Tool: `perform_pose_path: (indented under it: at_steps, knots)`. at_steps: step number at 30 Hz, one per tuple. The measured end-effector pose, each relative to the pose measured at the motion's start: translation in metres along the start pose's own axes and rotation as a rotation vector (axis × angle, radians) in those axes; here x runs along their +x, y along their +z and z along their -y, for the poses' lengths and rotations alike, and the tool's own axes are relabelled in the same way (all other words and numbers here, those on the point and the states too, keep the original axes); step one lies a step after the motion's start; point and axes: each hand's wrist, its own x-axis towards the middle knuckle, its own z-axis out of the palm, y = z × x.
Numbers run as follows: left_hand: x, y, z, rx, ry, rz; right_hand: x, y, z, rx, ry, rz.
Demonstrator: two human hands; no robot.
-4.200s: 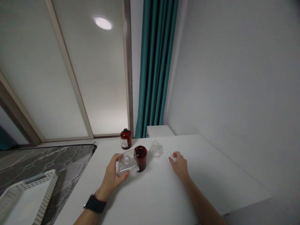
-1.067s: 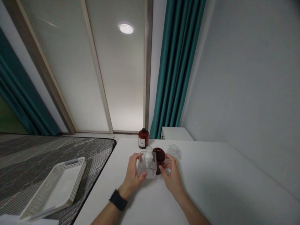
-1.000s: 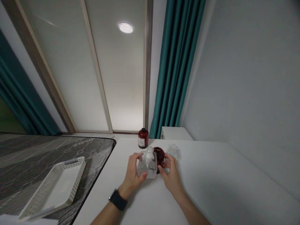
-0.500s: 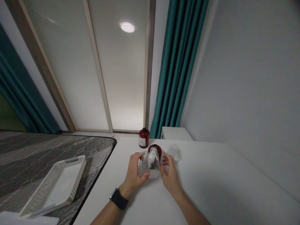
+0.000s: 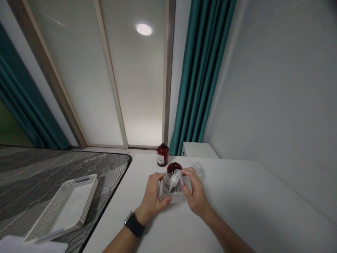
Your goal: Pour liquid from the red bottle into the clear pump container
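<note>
A small clear plastic box [image 5: 165,196] stands on the white table. My left hand [image 5: 153,193] is wrapped round the box's left side, thumb at the front and fingers at the back. Over the box's right side, my right hand [image 5: 195,193] pinches a small clear plastic piece with a round, ring-like end [image 5: 178,173]. A white rounded plastic part [image 5: 174,180] lies in the box beside that piece; its exact kind is too small to tell. Right behind the box is a dark red, shiny round object [image 5: 174,167], partly hidden.
A dark red bottle [image 5: 162,155] with a black cap and white label stands at the table's back edge. Crumpled clear plastic [image 5: 199,171] lies behind my right hand. To the left, a white perforated basket [image 5: 65,203] rests on a grey striped surface. A white cabinet [image 5: 200,149] stands beyond the table.
My right hand has moved from beside the box to over its right side and now pinches the clear piece, which has shifted right. The left hand stays on the box.
</note>
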Motion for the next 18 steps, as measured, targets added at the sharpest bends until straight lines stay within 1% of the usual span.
perform_pose_path:
  at_steps: [2,6,9,12,15,18]
  knots:
    - [0.0,-0.001,-0.001,0.014,0.001,0.011,0.003,0.005,0.003,0.026,0.017,0.019]
    - [0.001,-0.002,-0.003,0.065,0.044,0.024,-0.004,0.015,-0.001,0.068,0.088,-0.03]
    - [0.001,-0.002,-0.004,0.105,0.066,0.057,-0.014,0.016,-0.005,0.109,0.152,-0.059]
    - [0.002,-0.002,-0.009,0.119,0.054,0.115,-0.023,0.013,-0.007,0.135,0.21,-0.093]
    - [0.004,-0.003,-0.013,0.116,0.042,0.179,-0.028,0.009,-0.008,0.108,0.195,-0.112]
    - [0.006,-0.005,-0.015,0.114,0.06,0.201,-0.03,0.007,-0.012,0.075,0.159,-0.105]
